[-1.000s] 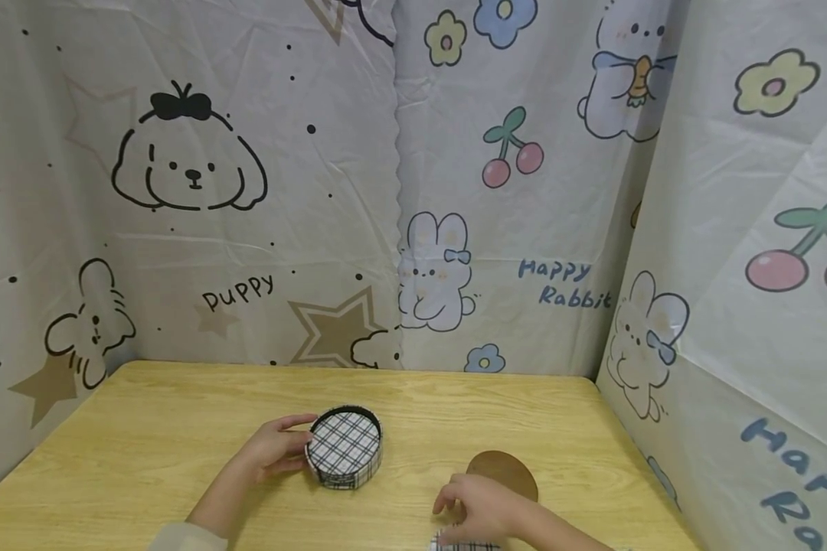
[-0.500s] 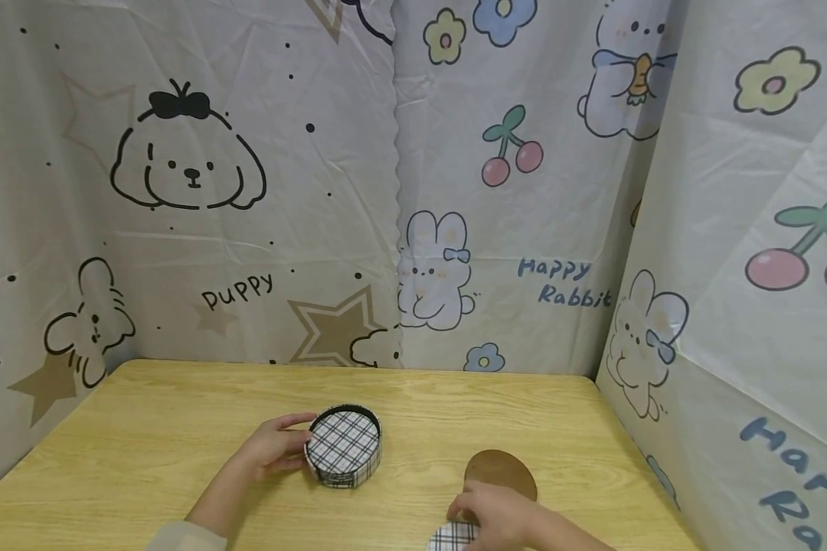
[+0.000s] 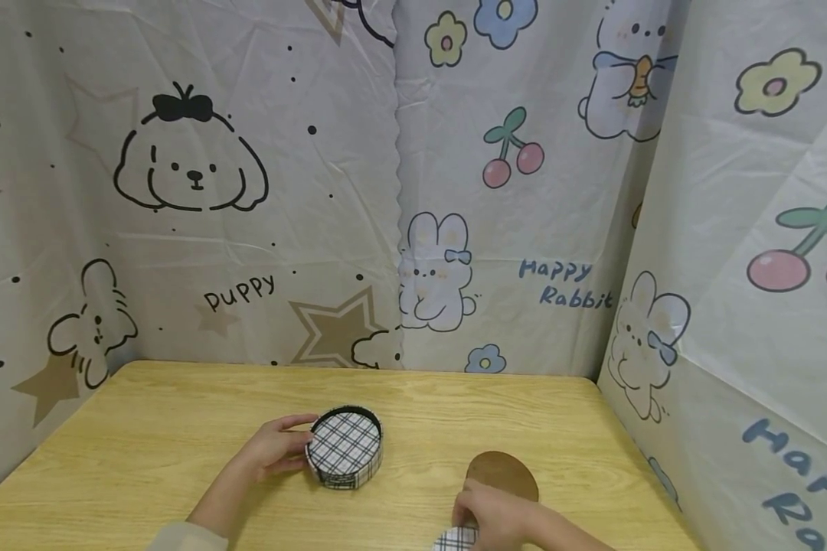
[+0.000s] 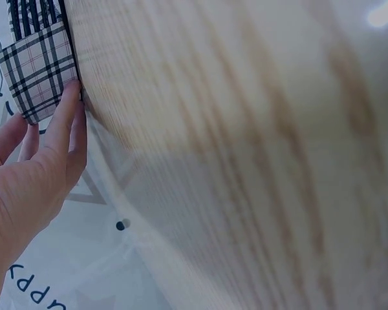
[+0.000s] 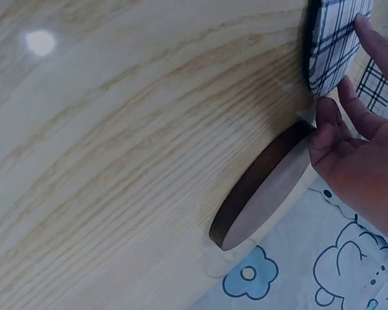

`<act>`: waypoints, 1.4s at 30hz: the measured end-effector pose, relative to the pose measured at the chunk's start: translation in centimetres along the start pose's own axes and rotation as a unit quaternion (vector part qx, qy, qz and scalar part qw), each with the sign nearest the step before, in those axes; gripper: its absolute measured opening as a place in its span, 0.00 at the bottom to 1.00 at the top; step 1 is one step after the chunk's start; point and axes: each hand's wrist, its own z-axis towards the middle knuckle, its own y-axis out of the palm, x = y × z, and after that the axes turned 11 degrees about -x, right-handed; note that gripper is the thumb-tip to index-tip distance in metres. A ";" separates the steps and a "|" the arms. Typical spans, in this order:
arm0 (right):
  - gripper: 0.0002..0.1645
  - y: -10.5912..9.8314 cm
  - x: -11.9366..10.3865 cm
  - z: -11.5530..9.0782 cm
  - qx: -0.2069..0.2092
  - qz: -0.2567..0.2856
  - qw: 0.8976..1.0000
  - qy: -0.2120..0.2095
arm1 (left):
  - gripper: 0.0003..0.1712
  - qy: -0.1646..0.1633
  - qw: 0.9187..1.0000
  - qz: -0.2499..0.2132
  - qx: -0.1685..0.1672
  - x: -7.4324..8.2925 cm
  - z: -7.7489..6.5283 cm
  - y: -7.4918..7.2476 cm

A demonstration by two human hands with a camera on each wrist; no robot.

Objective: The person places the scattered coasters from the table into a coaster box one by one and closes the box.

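Observation:
My left hand point(image 3: 281, 447) holds the side of a round plaid coaster holder point(image 3: 345, 444) with a black inner rim. In the left wrist view, thumb and fingers span the wall of the holder point(image 4: 40, 71), and stacked layers show in its opening. At the front right, my right hand point(image 3: 499, 516) has thumb and finger at the rim of a round plaid coaster point(image 3: 455, 539), which is partly cut off by the frame. The right wrist view shows the thumb on the checked face of the coaster point(image 5: 333, 45), with the other fingers curled beside it.
A flat brown disc point(image 3: 503, 471) lies just beyond my right hand, partly covered by it; the right wrist view shows its thick dark edge. The pale wooden table point(image 3: 179, 413) meets printed curtains point(image 3: 344, 229) at the back and sides.
My right hand has come down and slightly right, from above the plaid coaster to its rim, and more of the checked face shows. The left hand and holder have stayed put.

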 end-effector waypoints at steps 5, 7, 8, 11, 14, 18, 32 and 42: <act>0.18 -0.4 0.0 -0.2 -0.019 0.071 0.997 -0.011 | 0.31 0.004 1.000 -0.003 -0.008 -0.2 0.1 -0.2; 0.19 -0.6 0.0 -0.3 -0.028 0.100 0.994 -0.021 | 0.32 0.007 1.000 -0.005 -0.019 -0.2 0.0 -0.3; 0.19 -0.7 0.1 -0.3 -0.033 0.113 0.993 -0.027 | 0.32 0.008 1.000 -0.005 -0.021 -0.1 0.0 -0.4; 0.19 -1.0 0.2 -0.3 -0.050 0.146 0.987 -0.038 | 0.32 0.007 1.000 -0.005 -0.016 -0.1 0.0 -0.3; 0.18 -1.2 0.5 -0.3 -0.071 0.188 0.978 -0.050 | 0.31 0.004 1.000 0.001 -0.003 -0.1 0.1 -0.2; 0.17 -1.4 0.9 -0.3 -0.110 0.261 0.956 -0.079 | 0.30 0.005 1.000 0.006 -0.003 -0.1 0.1 0.0; 0.23 -2.8 1.4 -0.3 -0.099 0.343 0.927 -0.110 | 0.31 0.002 1.000 -0.001 0.000 0.2 0.0 0.0; 0.27 -3.1 1.0 0.5 -0.054 0.416 0.899 -0.126 | 0.30 0.005 1.000 -0.007 0.007 0.0 0.0 0.0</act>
